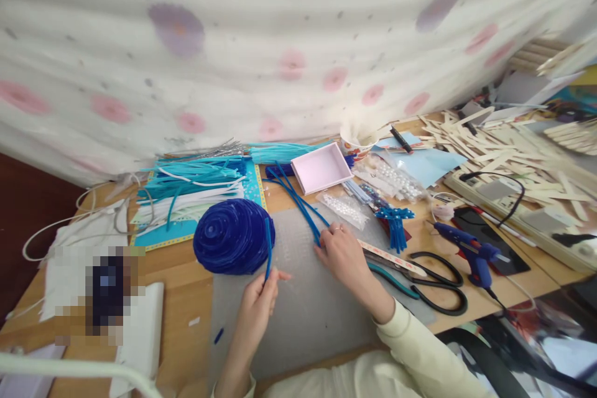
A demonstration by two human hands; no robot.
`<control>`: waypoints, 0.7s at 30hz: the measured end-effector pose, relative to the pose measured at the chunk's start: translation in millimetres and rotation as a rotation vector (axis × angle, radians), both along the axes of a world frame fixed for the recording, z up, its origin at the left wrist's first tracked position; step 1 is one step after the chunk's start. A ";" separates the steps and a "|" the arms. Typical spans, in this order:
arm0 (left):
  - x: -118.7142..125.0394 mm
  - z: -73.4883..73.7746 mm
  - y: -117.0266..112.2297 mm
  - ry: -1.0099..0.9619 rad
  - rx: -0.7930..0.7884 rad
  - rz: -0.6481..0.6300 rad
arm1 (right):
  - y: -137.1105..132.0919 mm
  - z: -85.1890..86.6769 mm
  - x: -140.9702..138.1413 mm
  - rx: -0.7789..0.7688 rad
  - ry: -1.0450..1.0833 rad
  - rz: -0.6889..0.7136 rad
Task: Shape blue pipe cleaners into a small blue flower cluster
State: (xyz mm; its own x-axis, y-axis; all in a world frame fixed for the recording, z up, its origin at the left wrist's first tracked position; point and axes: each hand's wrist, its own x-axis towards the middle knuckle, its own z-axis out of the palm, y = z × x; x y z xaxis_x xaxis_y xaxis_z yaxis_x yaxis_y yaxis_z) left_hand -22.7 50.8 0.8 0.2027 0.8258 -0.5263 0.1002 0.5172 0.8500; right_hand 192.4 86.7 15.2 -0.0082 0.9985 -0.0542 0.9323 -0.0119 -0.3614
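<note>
A dark blue coiled pipe-cleaner flower [233, 236] lies on the wooden table beside a grey mat [308, 298]. My left hand [259, 301] is closed on a blue pipe cleaner [268, 249] that stands up against the flower's right side. My right hand [342, 255] rests on the mat with its fingers curled over the ends of several long blue pipe cleaners [293, 196] that run back toward a pink box [321, 168].
Bundles of turquoise and white pipe cleaners [196, 189] lie at the back left. To the right are black scissors [436, 283], a blue glue gun [466, 252], bags of beads [345, 208], a paper cup [357, 137] and many wooden sticks [504, 149]. A flowered cloth hangs behind.
</note>
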 end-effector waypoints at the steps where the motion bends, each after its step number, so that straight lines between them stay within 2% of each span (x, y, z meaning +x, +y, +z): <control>1: -1.3 0.0 -0.2 -0.019 0.010 0.033 | 2.8 -2.8 -2.5 -0.008 -0.010 0.002; 3: 2.6 1.7 -0.7 -0.059 0.027 0.094 | 4.7 -5.9 -2.8 -0.019 -0.012 -0.004; 6: 21.8 4.4 5.7 -0.128 0.023 0.129 | -1.3 -3.0 5.4 -0.016 0.040 -0.024; 14: 86.8 -4.2 60.0 -0.262 -0.032 0.095 | -40.8 9.6 18.8 -0.006 0.320 -0.025; 18: 100.2 -4.0 69.7 -0.320 -0.002 0.140 | -59.4 9.5 25.4 -0.025 0.450 -0.007; 21: 102.3 4.9 68.3 -0.342 0.040 0.172 | -61.8 8.8 31.6 -0.027 0.564 -0.040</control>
State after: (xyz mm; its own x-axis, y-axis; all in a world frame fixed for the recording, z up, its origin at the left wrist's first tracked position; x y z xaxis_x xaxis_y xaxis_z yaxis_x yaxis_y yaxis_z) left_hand 79.6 119.2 5.7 0.2182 0.8813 -0.4192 -0.2779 0.4679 0.8390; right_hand 224.0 24.8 24.0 -0.0060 0.9969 -0.0779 0.5933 -0.0591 -0.8028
